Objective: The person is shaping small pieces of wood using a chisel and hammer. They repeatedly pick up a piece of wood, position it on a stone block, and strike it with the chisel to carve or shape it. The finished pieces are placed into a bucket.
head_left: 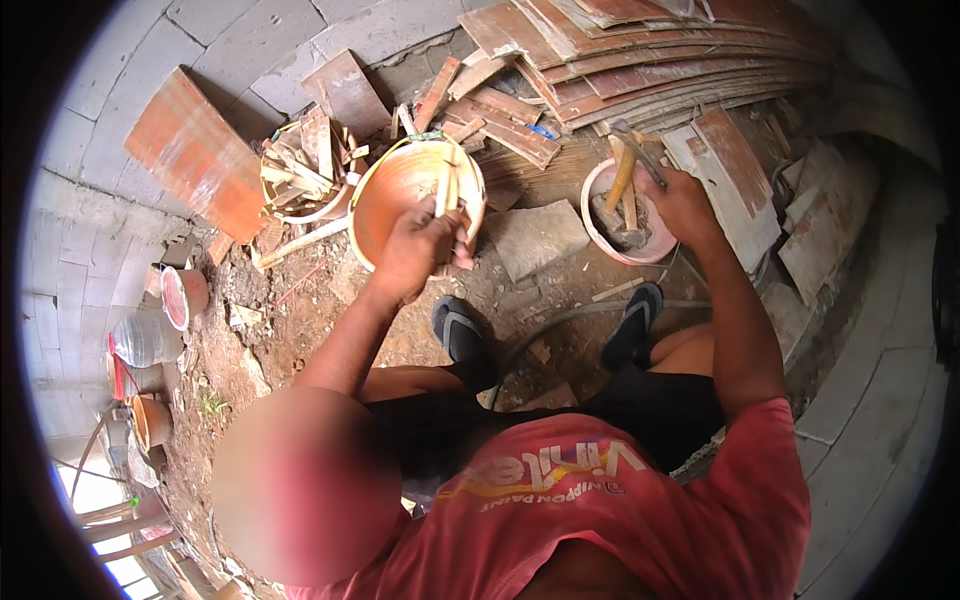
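My left hand (422, 250) is closed around short pale wood strips (448, 185), which stick up in front of a wide orange bucket (385, 205) tilted towards me. On the right, my right hand (682, 208) is closed on a curved grey metal bar (648, 158) above a smaller pinkish bucket (590, 215). Wooden tool handles (622, 180) stand inside that bucket, and my fingers partly hide what lies around them. Left of the orange bucket, a container full of wood scraps (305, 165) stands by the wall.
Stacked boards (660, 65) lie at the back right, with loose planks (510, 125) before them. A reddish board (195, 150) leans on the block wall. A hose (560, 318) crosses the rubble floor near my sandals. A small bucket (185, 297) and a clear plastic jug (148, 337) stand left.
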`<action>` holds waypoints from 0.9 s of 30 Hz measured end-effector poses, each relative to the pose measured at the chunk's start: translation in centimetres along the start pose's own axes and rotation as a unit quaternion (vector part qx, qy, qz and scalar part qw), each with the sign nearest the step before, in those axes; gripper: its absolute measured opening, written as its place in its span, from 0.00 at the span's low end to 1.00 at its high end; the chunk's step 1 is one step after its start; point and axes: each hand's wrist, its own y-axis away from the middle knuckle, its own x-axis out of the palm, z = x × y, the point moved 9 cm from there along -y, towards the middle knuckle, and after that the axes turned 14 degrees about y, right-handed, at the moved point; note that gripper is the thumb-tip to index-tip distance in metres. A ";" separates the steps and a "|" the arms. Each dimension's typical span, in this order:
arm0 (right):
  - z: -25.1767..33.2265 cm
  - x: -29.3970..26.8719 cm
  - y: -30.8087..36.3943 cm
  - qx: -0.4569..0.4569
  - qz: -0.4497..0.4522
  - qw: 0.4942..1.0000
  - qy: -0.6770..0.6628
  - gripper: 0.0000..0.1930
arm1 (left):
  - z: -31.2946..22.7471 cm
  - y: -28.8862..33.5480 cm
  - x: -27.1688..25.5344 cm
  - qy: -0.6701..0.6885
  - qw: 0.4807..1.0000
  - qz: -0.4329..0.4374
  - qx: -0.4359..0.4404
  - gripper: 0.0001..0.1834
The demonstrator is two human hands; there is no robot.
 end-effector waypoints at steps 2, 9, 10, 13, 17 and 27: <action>-0.6 -0.4 -0.2 0.018 -0.021 1.000 0.007 0.19 | 0.2 0.2 1.3 -0.042 0.998 0.044 0.007 0.08; 8.1 -1.0 2.7 -0.093 0.034 0.972 -0.212 0.17 | 0.4 0.9 3.4 -0.272 0.957 0.071 0.076 0.08; 9.3 -0.5 3.0 -0.112 0.054 0.963 -0.238 0.17 | 0.5 0.9 3.5 -0.295 0.949 0.068 0.089 0.08; 10.9 1.3 3.9 -0.072 0.074 0.956 -0.276 0.16 | -1.0 2.0 5.7 -0.386 0.909 0.058 0.148 0.09; 12.8 1.1 3.8 -0.114 0.036 0.953 -0.278 0.16 | -0.9 1.7 6.9 -0.410 0.881 0.071 0.225 0.09; 9.4 2.4 2.4 -0.018 0.110 0.932 -0.345 0.14 | 0.2 1.5 7.7 -0.280 0.952 0.115 0.044 0.09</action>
